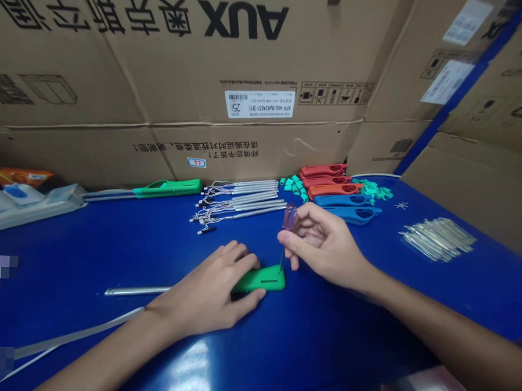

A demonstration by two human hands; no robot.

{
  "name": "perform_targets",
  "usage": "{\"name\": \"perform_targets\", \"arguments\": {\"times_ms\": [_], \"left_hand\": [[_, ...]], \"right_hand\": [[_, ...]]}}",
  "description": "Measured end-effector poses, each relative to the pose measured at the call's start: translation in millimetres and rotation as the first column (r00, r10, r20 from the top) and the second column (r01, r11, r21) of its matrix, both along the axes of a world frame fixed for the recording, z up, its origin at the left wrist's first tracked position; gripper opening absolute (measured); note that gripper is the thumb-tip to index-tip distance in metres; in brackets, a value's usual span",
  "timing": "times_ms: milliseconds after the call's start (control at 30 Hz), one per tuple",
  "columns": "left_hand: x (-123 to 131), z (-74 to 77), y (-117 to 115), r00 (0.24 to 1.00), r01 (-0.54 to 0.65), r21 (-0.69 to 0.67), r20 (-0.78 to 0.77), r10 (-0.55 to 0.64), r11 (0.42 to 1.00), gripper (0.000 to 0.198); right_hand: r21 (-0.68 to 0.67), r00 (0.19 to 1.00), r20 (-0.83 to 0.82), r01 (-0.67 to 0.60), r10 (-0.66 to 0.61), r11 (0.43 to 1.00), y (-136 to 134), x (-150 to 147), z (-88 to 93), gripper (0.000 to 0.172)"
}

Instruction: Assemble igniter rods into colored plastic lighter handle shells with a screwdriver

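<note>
My left hand presses down on a green plastic handle lying on the blue table; a metal tube sticks out of the handle to the left. My right hand pinches a small screwdriver with a clear purple grip. Its thin shaft points down at the handle's right end.
Behind lie a row of metal tubes with wires, a finished green lighter, red, orange and blue handles, small green caps and a pile of thin metal parts. Cardboard boxes wall the back and right.
</note>
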State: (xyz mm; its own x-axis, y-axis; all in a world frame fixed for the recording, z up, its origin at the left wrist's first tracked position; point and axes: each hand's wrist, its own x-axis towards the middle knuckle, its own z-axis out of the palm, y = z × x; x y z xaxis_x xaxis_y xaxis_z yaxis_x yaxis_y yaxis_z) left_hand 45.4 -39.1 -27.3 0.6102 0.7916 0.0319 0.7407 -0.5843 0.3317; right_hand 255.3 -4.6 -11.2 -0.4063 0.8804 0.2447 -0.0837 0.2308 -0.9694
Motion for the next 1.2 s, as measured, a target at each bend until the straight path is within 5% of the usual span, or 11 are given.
{"name": "perform_targets", "arguments": {"times_ms": [167, 367, 500, 633, 733, 900, 1100, 1200], "left_hand": [[0.6, 0.5, -0.3, 1.000, 0.003, 0.009, -0.010, -0.003, 1.000, 0.024], [-1.3, -1.4, -1.4, 1.000, 0.005, 0.024, -0.018, -0.004, 1.000, 0.028], [-1.7, -2.2, -1.3, 1.000, 0.003, 0.026, -0.024, -0.002, 1.000, 0.029], [-1.7, -2.1, -0.9, 1.000, 0.012, 0.020, -0.018, -0.012, 1.000, 0.029], [-1.4, -1.8, -1.1, 1.000, 0.013, 0.014, -0.010, -0.013, 1.000, 0.029], [-1.4, -1.2, -1.1, 1.000, 0.002, 0.006, -0.001, -0.002, 1.000, 0.027], [-0.7, 0.4, -1.3, 1.000, 0.001, -0.009, -0.006, -0.001, 1.000, 0.025], [-0.6, 0.1, -1.1, 1.000, 0.001, -0.007, -0.010, -0.001, 1.000, 0.025]], "right_hand": [[0.047, 0.998, 0.053, -0.034, 0.031, 0.998, 0.0, 1.2, -2.2, 0.026], [0.314, 0.975, 0.164, 0.091, -0.148, 0.945, -5.0, 0.3, -1.7, 0.024], [0.513, 0.965, 0.181, 0.073, -0.190, 0.855, -7.3, 1.3, -4.1, 0.048], [0.611, 0.944, 0.272, -0.019, -0.188, 0.791, -8.9, 5.3, -2.2, 0.052], [0.660, 0.928, 0.317, -0.068, -0.195, 0.749, -9.7, 6.5, 3.5, 0.048], [0.814, 0.946, 0.183, 0.006, -0.266, 0.581, -8.1, 5.6, 7.0, 0.033], [0.725, 0.948, 0.185, 0.047, -0.260, 0.687, -14.1, 5.6, 7.2, 0.045], [0.785, 0.935, 0.223, -0.005, -0.274, 0.620, -14.3, 5.7, 8.6, 0.039]]}}
